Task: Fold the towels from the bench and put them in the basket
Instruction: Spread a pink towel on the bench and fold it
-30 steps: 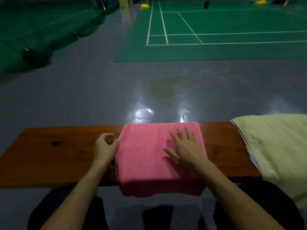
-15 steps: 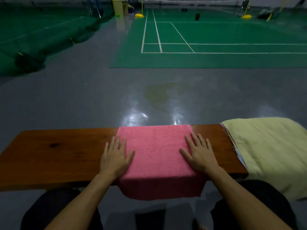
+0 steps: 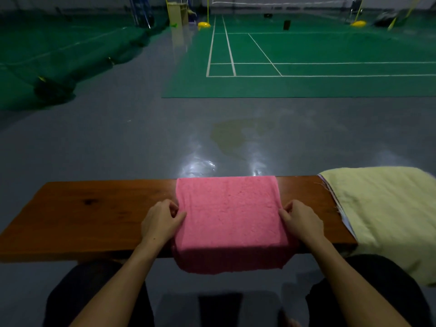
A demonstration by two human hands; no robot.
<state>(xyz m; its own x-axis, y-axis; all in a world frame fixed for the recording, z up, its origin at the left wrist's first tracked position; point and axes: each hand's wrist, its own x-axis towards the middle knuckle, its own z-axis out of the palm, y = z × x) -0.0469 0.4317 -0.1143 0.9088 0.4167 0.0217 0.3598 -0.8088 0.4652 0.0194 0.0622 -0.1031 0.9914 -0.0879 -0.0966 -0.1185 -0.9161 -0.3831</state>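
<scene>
Now both hands pinch the side edges of the folded pink towel (image 3: pixel 228 218) on the bench (image 3: pixel 94 215).

Half a second ago both palms lay flat on the cloth, smoothing it; the left hand (image 3: pixel 160 223) and right hand (image 3: pixel 300 221) have since curled, thumbs on top, each grasping an edge, the towel lying between them with its near end hanging over the bench edge. Likely another fold or a lift follows. A yellow towel (image 3: pixel 382 215) waits beyond the right hand; no basket is in view.
</scene>
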